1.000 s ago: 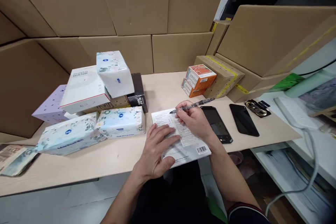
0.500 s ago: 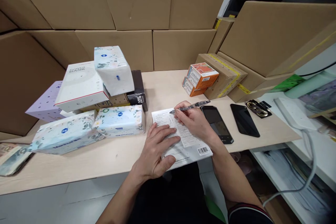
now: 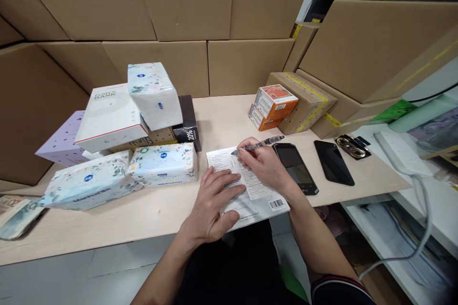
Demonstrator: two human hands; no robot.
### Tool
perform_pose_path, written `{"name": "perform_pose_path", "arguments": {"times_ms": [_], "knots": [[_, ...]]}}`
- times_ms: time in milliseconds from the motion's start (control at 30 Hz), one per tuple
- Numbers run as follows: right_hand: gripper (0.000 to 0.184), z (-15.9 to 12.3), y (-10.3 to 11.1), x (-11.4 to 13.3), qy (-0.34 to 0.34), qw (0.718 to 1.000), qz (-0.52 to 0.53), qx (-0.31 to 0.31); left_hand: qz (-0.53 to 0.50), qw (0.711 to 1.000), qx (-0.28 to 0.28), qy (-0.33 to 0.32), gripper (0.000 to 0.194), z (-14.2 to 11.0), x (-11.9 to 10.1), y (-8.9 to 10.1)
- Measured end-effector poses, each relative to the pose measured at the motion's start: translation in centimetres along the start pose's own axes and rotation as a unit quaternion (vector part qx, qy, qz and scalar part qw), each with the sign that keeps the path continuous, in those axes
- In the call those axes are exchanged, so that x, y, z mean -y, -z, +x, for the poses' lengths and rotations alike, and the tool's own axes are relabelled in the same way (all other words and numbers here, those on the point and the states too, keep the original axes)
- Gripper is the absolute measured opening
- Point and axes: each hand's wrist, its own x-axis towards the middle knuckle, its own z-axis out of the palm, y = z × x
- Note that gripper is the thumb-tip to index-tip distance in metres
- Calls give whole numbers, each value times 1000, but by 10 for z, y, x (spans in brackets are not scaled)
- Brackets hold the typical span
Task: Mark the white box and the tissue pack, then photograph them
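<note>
A printed white sheet [image 3: 263, 193] with a barcode at its lower right lies at the front edge of the table. My left hand [image 3: 218, 205] rests flat on its left side, fingers stretched out over the print. Pinched in my right hand [image 3: 263, 162] is a dark patterned pen [image 3: 268, 141], slanting up to the right. The pen's tip points at the upper part of the sheet, at or very near the paper. Just right of that hand lies a black handheld device [image 3: 295, 167], and beyond it a black smartphone [image 3: 334, 163].
To the left stand tissue packs [image 3: 162, 164], a white power bank box [image 3: 110, 114] and a lilac box [image 3: 64, 138]. Orange boxes [image 3: 274, 107] sit by taped cartons [image 3: 307, 102] at the back right. Banknotes [image 3: 17, 214] lie far left, a coiled cable [image 3: 352, 147] far right.
</note>
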Motion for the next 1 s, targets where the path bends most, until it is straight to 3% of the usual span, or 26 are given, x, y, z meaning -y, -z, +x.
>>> {"name": "perform_pose_path", "arguments": {"times_ms": [467, 600, 700, 767, 867, 1000], "knots": [[27, -1, 0, 1, 2, 999, 46, -11, -3, 1000, -5, -6, 54, 0, 1, 0], [26, -4, 0, -3, -23, 984, 114, -136, -7, 1000, -10, -7, 54, 0, 1, -1], [28, -12, 10, -12, -24, 966, 100, -239, -12, 1000, -10, -6, 54, 0, 1, -1], [30, -20, 21, -19, -36, 962, 62, -264, -14, 1000, -11, -8, 54, -1, 2, -1], [36, -35, 39, -29, -93, 964, -65, -240, -14, 1000, -18, -11, 53, -2, 3, -2], [43, -47, 46, -29, -180, 951, -229, -99, -11, 999, -27, -17, 53, -4, 4, -4]]}}
